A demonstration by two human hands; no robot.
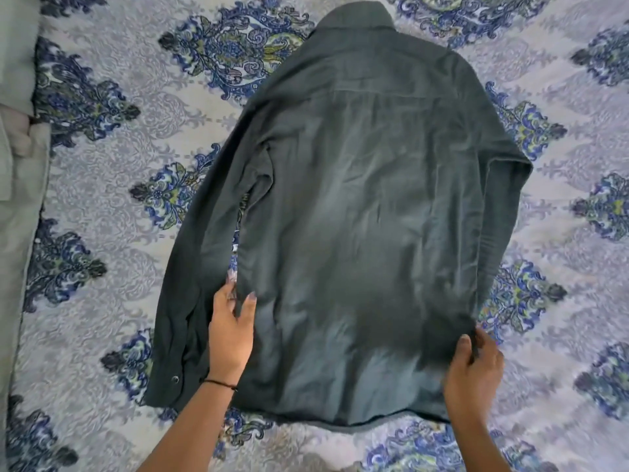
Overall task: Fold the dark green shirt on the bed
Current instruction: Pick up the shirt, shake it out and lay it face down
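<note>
1. Head view, the garment: the dark green shirt [357,206] lies back-up across the middle of the frame on the patterned bedspread [136,131], collar [357,15] at the top centre and hem along the lower centre. Its left sleeve [190,284] runs down the left side of the body to a cuff with a snap at lower left; the other sleeve looks tucked along the right edge, though how it lies underneath cannot be told.

2. Head view, the hands: the left hand [231,335] rests flat with fingers spread on the shirt's left side edge, near the gap between body and sleeve, pressing rather than gripping. The right hand [473,366] is closed on the cloth at the lower right corner, thumb over and fingers under, pinching a small raised bunch of fabric.

3. Head view, surroundings: pale grey-green fabric [17,165] lies along the left edge of the frame, apart from the shirt.

4. Stage, as a judgement: the shirt seems spread and being smoothed, with no lengthwise fold made yet.

5. What could go wrong:
- The right pinch holds only a corner; lifting from there could drag the whole side crooked and wrinkle the back.
- If the flat left hand lets the cloth slide, the fold line will wander off parallel.
- The loose left sleeve could bunch under the body when that side is turned in, leaving a lump.
- Soft bedding may give under pressure, so creases set unevenly.
</note>
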